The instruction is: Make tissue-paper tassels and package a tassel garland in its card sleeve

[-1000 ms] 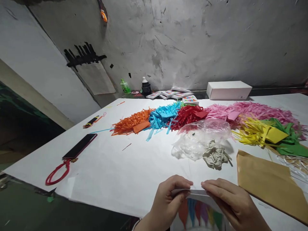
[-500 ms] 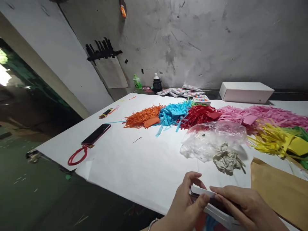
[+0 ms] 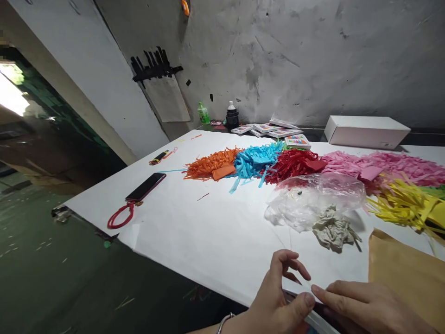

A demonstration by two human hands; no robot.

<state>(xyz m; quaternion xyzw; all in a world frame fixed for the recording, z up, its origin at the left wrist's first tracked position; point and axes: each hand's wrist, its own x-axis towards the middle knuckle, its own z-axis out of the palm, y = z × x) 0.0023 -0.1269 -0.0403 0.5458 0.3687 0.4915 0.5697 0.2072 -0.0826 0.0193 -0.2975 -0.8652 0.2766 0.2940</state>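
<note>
Your two hands meet low on the right, by the near edge of a table (image 3: 208, 227) covered in white paper. Your left hand (image 3: 278, 297) holds a flat box (image 3: 323, 322), mostly hidden just beneath your hands. The thumb lies against its near side; the fingers curve over the far edge, index and middle raised and apart. Your right hand (image 3: 373, 304) lies across the box, fingers stretched out close together; whether they grip, I cannot tell.

From your hands, brown paper (image 3: 406, 266) is at three o'clock. A crumpled grey rag (image 3: 333, 229) sits between twelve and one, against a clear plastic bag (image 3: 306, 208) at twelve. Beyond lie fringed bundles: blue fringe (image 3: 257, 160) at eleven, red fringe (image 3: 292, 164) at twelve, yellow fringe (image 3: 399, 204) at two. A phone (image 3: 146, 187) rests at ten o'clock.
</note>
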